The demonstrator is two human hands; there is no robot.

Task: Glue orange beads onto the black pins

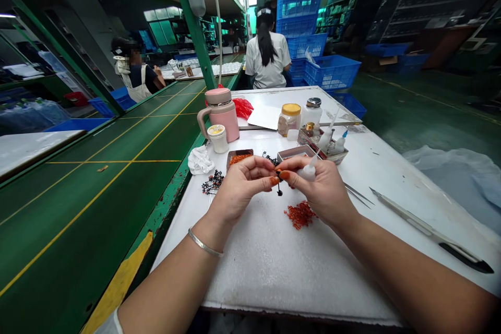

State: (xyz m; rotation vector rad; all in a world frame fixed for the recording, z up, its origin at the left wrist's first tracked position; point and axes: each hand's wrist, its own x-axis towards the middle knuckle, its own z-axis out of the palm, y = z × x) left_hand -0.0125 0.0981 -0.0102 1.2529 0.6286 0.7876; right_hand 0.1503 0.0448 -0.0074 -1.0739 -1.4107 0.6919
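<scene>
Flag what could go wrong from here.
The left hand and right hand pinch a tiny black wire sprig; it could slip and land in the loose orange crumbs below. The squeeze bottle tucked in the right hand might get squeezed by accident, though its contents aren't visible.

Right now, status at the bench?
Left hand and right hand pinching small black wire sprig; white squeeze bottle in right hand; red crumbs just below.
</scene>
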